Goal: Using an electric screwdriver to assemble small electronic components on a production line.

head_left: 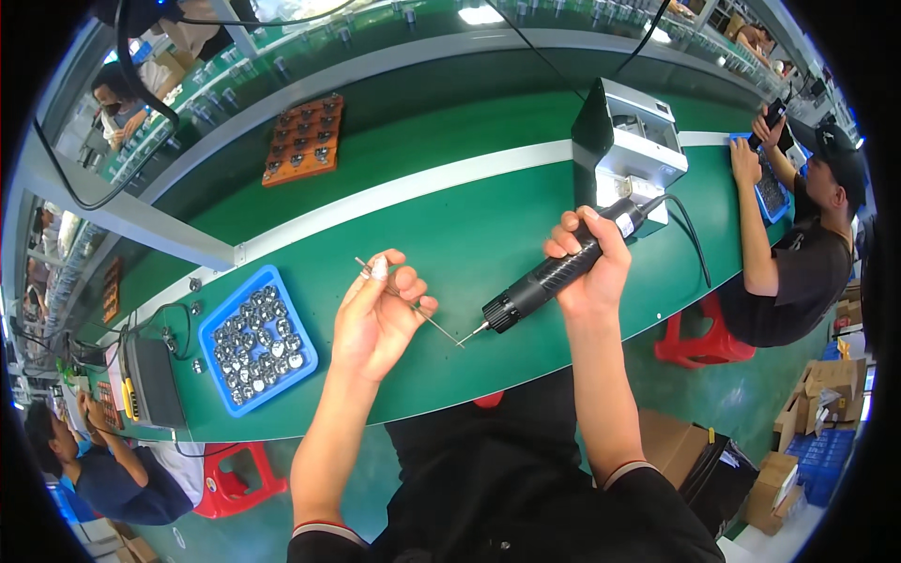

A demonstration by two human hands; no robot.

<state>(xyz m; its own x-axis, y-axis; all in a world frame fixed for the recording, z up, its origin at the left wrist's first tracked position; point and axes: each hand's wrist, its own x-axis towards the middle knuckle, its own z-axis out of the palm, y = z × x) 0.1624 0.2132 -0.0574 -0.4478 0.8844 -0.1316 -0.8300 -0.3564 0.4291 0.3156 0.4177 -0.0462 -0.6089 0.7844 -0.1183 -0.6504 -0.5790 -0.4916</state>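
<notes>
My right hand point(593, 266) grips a black electric screwdriver point(552, 278), its tip pointing down-left toward the green table. My left hand point(375, 314) pinches a thin metal rod point(409, 302) between thumb and fingers; the rod runs diagonally and its lower end almost meets the screwdriver's bit near the table surface. A black cable runs from the back of the screwdriver toward a grey box.
A blue tray point(214, 311) full of small metal parts lies left of my left hand. A grey and black box point(627, 141) stands behind my right hand. An orange board point(302, 141) of parts lies farther back. Other people sit at both ends, on red stools.
</notes>
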